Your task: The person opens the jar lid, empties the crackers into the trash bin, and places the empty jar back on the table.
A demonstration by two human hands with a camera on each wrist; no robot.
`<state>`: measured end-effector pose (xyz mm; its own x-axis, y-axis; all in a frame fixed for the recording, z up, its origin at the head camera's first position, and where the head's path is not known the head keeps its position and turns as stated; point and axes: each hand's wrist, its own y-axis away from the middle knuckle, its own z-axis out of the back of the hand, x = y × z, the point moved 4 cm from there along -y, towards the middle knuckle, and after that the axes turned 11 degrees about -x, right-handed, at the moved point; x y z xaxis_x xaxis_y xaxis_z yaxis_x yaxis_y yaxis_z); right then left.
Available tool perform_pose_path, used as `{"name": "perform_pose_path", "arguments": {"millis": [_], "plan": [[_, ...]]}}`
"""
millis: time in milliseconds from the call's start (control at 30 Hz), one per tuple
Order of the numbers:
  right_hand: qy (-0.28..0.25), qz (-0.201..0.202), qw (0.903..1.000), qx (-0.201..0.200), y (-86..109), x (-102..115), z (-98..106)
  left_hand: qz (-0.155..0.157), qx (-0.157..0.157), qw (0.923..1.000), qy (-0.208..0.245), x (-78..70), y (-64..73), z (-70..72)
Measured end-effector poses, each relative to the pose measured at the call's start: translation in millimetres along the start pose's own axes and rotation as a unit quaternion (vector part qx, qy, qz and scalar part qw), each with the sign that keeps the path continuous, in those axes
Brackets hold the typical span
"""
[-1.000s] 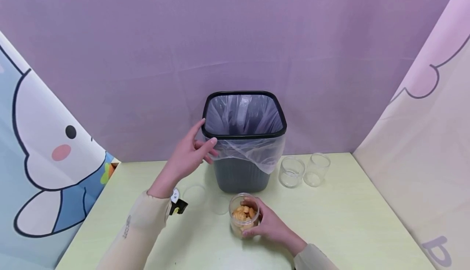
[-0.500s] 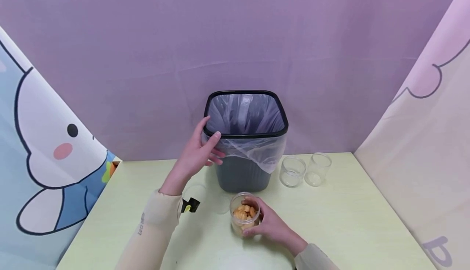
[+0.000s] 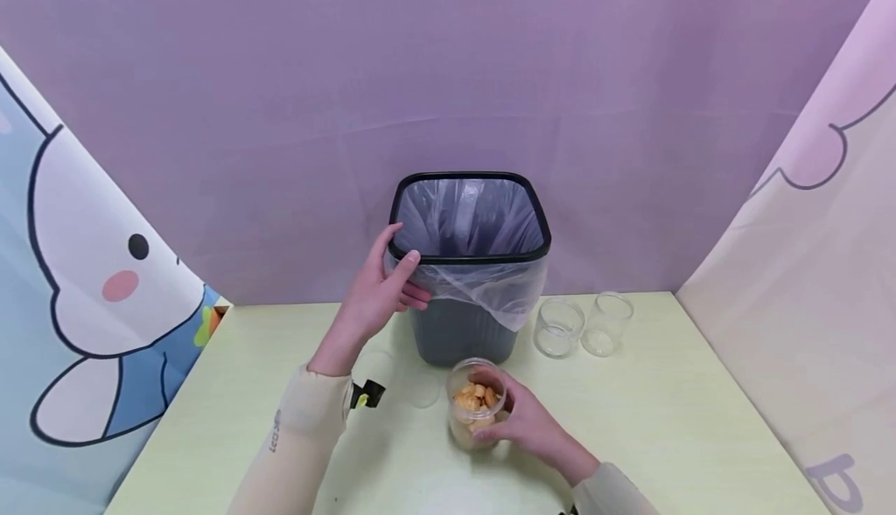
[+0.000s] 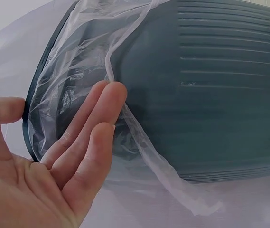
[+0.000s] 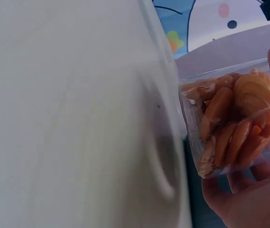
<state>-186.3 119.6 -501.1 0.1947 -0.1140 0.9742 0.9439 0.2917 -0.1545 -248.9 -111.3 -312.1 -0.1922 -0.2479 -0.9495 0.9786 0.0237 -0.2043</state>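
Note:
My right hand (image 3: pixel 528 425) grips a clear round jar (image 3: pixel 462 433) holding small golden-brown biscuits (image 5: pixel 239 118); its mouth is uncovered. In the right wrist view the fingers curl round the jar's side, and a shadow shows on the table close below its base. At the left side of a dark grey waste bin (image 3: pixel 455 332), my left hand (image 3: pixel 371 297) has its fingers loosely extended at the black rim (image 3: pixel 469 258). The left wrist view has these fingers lying against the clear bag (image 4: pixel 68 90) folded down over the bin.
Two clear jars (image 3: pixel 558 328) (image 3: pixel 606 324) stand right of the bin. Faint clear round discs (image 3: pixel 423 390) lie on the pale table (image 3: pixel 686 422), left of the held jar. A purple cloth wall (image 3: pixel 280 149) rises behind the bin, with printed cloth panels at both sides.
The left hand has moved slightly right along the bin's rim. In the last half second the right hand has shifted right and a little up with the jar of biscuits.

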Motion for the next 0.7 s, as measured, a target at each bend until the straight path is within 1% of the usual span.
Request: {"name": "perform_pose_path", "arguments": {"millis": [233,467,567,700], "plan": [[0.0,0.032,0.9993,-0.019,6.3,19,19,-0.008,-0.011,0.9999,0.005,0.5,0.4,-0.2],[0.009,0.074,0.9959,-0.052,11.8,37,44,-0.008,-0.009,0.9999,0.011,-0.4,0.1,-0.8],[0.022,0.077,0.9946,-0.066,14.0,46,54,-0.006,-0.01,0.9999,0.011,0.4,0.1,-0.8],[0.053,0.074,0.9917,-0.091,15.9,60,68,-0.003,-0.01,0.9998,0.016,0.7,0.7,-0.7]]}}
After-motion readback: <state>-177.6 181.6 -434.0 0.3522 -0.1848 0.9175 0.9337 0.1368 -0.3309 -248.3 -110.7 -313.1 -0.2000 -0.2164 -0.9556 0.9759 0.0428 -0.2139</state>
